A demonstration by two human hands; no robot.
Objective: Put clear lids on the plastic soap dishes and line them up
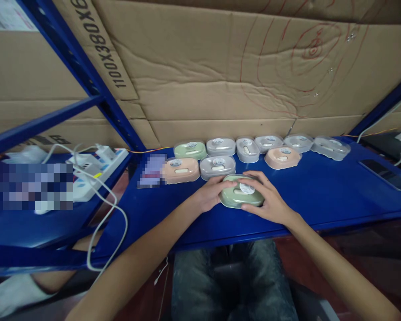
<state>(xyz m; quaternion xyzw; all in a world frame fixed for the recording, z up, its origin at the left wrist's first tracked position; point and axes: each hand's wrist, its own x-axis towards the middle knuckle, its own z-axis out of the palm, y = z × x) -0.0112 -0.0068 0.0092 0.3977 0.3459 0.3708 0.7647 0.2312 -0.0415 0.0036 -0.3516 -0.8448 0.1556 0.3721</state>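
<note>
A green oval case [235,196] with a clear lid and a round white sticker rests on the blue shelf [321,196], near its front edge. My left hand [209,194] grips its left end. Over the case's right side and top curls my right hand [270,200], fingers near the sticker. Just behind it lie a pink case [181,170] and a grey case [218,166].
A back row of several similar cases runs along the cardboard wall, from a green one [190,150] to a grey one [330,147], with another pink case [282,157] in front. A white power strip [96,167] with cables lies left. A dark phone [386,173] lies right.
</note>
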